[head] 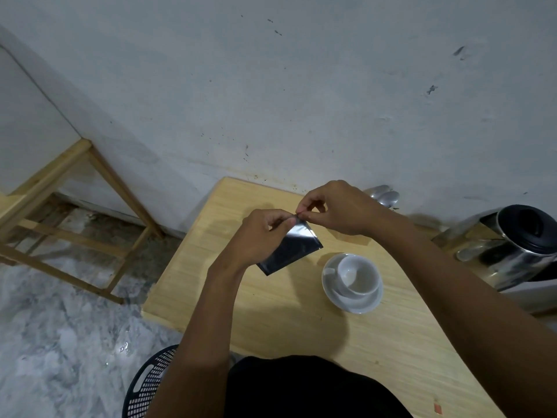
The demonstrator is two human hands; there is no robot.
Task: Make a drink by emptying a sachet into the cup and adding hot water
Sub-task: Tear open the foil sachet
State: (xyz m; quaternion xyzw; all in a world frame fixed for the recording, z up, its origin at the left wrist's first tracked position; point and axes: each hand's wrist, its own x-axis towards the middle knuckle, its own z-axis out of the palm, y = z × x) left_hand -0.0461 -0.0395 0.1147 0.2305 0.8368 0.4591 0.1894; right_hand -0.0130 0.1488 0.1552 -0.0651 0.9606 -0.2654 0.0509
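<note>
Head view: both hands are raised over the wooden table (271,312), working on a dark foil sachet (291,247). The left hand (262,233) is closed around the sachet's upper left side, thumb and fingers pinched on its top edge, while the right hand (334,208) pinches that same top corner from the other side. The two pinches sit almost touching, which fits a tearing grip: one hand anchors the packet and the other pulls the corner away. No tear can be made out, so the sachet looks unopened, and this appears to be an early step of the task.

The sachet hangs tilted, its lower end pointing down and to the left, held above the table and not resting on it. It is near the white cup (357,277) but not over it, probably so that nothing spills while the seal gives way. The cup stands on a white saucer (352,303) just to the right of the hands and looks empty and dry. A steel kettle (524,245) with a dark lid waits at the far right edge, well apart from the cup, likely the source of hot water. A few metal spoons (384,196) lie against the wall behind the right hand.

The visible face of the sachet is plain reflective foil; no brand, label or lettering can be read on it, nor on the cup or kettle.
</note>
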